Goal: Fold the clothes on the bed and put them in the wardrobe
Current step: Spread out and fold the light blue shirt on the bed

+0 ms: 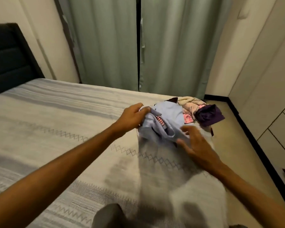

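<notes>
A light blue garment (164, 119) lies bunched at the right side of the bed (56, 125), on top of a small pile of clothes. My left hand (132, 116) grips its left edge, fingers curled round the cloth. My right hand (194, 142) hovers with spread fingers at the garment's near right edge, fingertips touching or just above it. Behind the blue garment lie a cream piece (189, 102), a pink patterned piece (187, 119) and a dark purple piece (207, 116). Something red and white striped (210, 122) shows inside the blue folds.
White wardrobe doors and drawers (270, 96) line the right wall, across a narrow strip of floor (234, 137). Green curtains (122, 43) hang behind the bed. A dark headboard (8, 58) stands at the left. A grey knee (110, 216) shows at the bottom edge.
</notes>
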`<state>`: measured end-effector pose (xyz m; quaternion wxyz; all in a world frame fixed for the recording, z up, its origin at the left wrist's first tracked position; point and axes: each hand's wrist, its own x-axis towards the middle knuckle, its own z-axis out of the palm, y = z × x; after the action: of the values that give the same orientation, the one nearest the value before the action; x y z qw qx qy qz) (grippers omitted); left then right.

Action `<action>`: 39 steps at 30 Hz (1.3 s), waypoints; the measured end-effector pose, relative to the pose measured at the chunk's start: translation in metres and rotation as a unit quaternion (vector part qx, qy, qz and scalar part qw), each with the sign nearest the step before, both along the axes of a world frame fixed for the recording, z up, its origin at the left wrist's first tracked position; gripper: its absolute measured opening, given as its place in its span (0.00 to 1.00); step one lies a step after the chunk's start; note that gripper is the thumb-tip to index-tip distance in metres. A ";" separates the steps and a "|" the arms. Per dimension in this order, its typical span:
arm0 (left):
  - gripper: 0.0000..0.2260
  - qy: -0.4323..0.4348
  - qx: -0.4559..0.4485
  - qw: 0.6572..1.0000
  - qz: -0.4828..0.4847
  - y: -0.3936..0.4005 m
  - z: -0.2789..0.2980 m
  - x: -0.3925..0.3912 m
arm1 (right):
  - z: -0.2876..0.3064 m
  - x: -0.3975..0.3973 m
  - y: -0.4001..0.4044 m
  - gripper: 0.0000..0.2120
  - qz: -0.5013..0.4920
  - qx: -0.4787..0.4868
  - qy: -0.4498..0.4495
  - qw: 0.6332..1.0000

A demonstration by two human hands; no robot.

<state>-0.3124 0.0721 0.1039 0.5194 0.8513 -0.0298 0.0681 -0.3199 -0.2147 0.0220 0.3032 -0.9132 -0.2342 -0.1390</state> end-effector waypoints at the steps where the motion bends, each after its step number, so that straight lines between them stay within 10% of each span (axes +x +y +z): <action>1: 0.14 -0.008 -0.005 1.000 0.017 -0.007 0.013 -0.007 | -0.002 -0.026 0.017 0.30 0.047 -0.016 0.007 0.999; 3: 0.14 -0.015 -0.023 0.999 0.034 -0.021 0.037 -0.018 | -0.013 -0.052 0.044 0.41 0.074 -0.029 0.015 0.997; 8: 0.15 -0.027 -0.071 0.997 0.033 -0.032 0.089 -0.042 | 0.046 -0.010 0.049 0.06 -0.035 0.160 -0.015 0.986; 14: 0.23 0.028 -0.109 0.992 0.055 -0.024 0.101 -0.061 | 0.165 0.003 0.007 0.15 -0.015 0.263 0.077 0.961; 18: 0.26 -0.015 -0.135 0.986 0.095 -0.044 0.106 -0.060 | 0.220 -0.016 0.008 0.21 0.131 0.415 0.265 0.860; 20: 0.29 -0.028 -0.155 0.984 0.083 -0.051 0.106 -0.058 | 0.229 -0.015 0.002 0.12 0.208 0.311 0.264 0.889; 23: 0.27 0.009 -0.126 0.991 -0.032 -0.044 0.102 -0.066 | 0.219 -0.001 -0.023 0.25 0.151 0.112 0.216 0.958; 27: 0.26 0.088 0.222 0.967 -0.089 -0.012 0.090 -0.070 | 0.183 0.017 -0.051 0.14 0.119 -0.021 0.256 0.959; 30: 0.20 0.067 0.301 0.947 -0.092 0.002 0.080 -0.062 | 0.161 0.019 -0.060 0.07 0.079 0.040 0.196 0.977; 35: 0.20 -0.029 0.164 0.985 -0.048 -0.004 0.077 -0.050 | 0.156 0.004 -0.056 0.04 -0.005 0.278 0.154 0.948; 39: 0.21 -0.063 0.068 0.995 -0.043 -0.022 0.093 -0.043 | 0.180 0.004 -0.077 0.16 0.037 0.283 0.167 0.944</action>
<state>-0.3549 0.0499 0.1972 0.4597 0.8767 -0.1035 0.0970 -0.3158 -0.2913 0.2023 0.5889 -0.7905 -0.1651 -0.0333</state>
